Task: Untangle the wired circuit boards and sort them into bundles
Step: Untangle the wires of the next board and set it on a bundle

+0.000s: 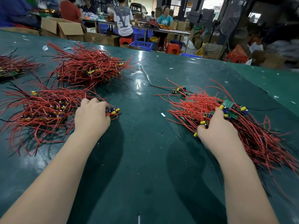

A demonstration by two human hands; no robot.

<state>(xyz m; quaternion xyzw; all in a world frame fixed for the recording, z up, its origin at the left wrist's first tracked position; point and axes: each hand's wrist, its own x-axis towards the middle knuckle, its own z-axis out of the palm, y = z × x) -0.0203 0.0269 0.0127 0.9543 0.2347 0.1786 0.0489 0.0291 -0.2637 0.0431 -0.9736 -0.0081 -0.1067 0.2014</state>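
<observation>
Sorting goes best if the right hand point(220, 131) lifts one board slowly so its wires slide free. Its fingers curl into the tangle point(242, 126) at the right of the frame, whose wires run toward the lower right. The left hand point(92, 115) pinches a board point(115, 111) at the edge of the left bundle point(42, 110), wires fanning left. Another bundle point(87, 67) lies at the upper left on the table point(145, 159)

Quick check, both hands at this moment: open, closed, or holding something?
Left hand: fingers curled on a small wired board at the near left bundle's edge.
Right hand: gripping boards in the right-hand pile.
</observation>
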